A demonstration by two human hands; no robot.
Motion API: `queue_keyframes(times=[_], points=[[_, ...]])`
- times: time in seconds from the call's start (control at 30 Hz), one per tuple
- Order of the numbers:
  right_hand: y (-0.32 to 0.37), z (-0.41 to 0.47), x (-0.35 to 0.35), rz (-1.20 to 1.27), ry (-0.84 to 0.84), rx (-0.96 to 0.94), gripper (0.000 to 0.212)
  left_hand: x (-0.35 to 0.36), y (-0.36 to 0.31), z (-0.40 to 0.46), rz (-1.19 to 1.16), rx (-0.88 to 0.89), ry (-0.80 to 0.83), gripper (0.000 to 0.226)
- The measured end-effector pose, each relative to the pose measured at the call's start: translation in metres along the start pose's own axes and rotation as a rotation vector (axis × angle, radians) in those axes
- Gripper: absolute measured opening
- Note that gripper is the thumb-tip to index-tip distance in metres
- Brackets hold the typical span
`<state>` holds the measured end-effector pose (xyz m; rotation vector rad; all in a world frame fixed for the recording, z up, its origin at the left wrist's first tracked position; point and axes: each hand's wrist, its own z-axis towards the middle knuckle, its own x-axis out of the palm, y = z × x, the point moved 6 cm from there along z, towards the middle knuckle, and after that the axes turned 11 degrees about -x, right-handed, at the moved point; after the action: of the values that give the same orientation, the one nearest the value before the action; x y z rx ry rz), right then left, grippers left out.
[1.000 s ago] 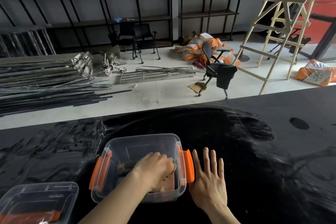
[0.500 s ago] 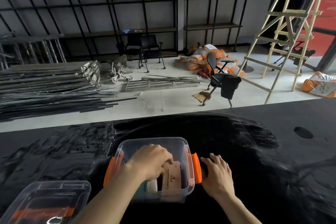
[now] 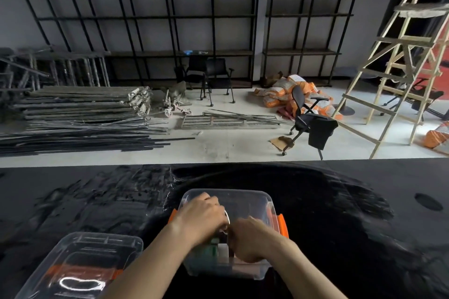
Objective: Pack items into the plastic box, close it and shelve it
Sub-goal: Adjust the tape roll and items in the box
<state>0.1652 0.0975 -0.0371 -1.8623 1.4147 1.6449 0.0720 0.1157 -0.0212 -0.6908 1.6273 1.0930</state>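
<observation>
Glossy black table (image 3: 340,201), clear rounded plastic box (image 3: 245,198)

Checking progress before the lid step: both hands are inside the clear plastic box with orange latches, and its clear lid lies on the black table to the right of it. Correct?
Not quite. In the head view both hands, left hand and right hand, are in the clear plastic box with orange latches, but the clear lid lies on the black table to its left.

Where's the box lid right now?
In the head view the lid lies on the black table at lower left, beside the left forearm and apart from the open plastic box.
</observation>
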Motion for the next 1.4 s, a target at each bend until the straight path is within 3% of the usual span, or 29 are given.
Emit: queue_keyframes(times=[0.07, 0.2, 0.33, 0.47, 0.6, 0.7, 0.8, 0.97, 1.13, 1.3, 1.4], points=[[-0.003, 0.007, 0.011, 0.056, 0.082, 0.012, 0.011, -0.003, 0.014, -0.005, -0.037, -0.008, -0.061, 0.027], [-0.004, 0.011, 0.014, 0.147, 0.136, 0.015, 0.033, 0.014, 0.050, -0.031, -0.176, -0.135, -0.025, 0.037], [-0.001, 0.013, 0.017, 0.169, 0.172, -0.001, 0.036, 0.022, 0.057, -0.043, -0.331, -0.188, -0.045, 0.043], [-0.004, 0.014, 0.017, 0.303, 0.173, 0.050, 0.034, 0.027, 0.071, -0.059, -0.732, -0.413, -0.310, 0.053], [-0.003, 0.015, 0.017, 0.473, 0.159, 0.067, 0.019, 0.063, 0.056, -0.070, -1.199, -0.532, -0.203, 0.079], [0.003, 0.015, 0.015, 0.614, 0.124, 0.089, 0.027, 0.073, 0.049, -0.069, -1.421, -0.604, -0.181, 0.088], [0.009, 0.011, 0.008, 0.638, 0.086, 0.094, 0.028, 0.071, 0.045, -0.070, -1.381, -0.634, -0.199, 0.089], [0.029, 0.006, -0.006, 0.805, -0.134, 0.071, 0.025, 0.064, 0.047, -0.074, -1.199, -0.649, -0.224, 0.091], [0.044, 0.016, -0.003, 0.491, -0.156, 0.022, 0.030, 0.063, 0.047, -0.072, -1.191, -0.659, -0.219, 0.095], [0.035, 0.016, 0.000, 0.425, -0.212, 0.023, 0.028, 0.063, 0.045, -0.069, -1.194, -0.652, -0.197, 0.087], [0.034, 0.013, -0.016, 0.311, -0.348, -0.004, 0.025, 0.061, 0.047, -0.071, -1.191, -0.638, -0.220, 0.084]])
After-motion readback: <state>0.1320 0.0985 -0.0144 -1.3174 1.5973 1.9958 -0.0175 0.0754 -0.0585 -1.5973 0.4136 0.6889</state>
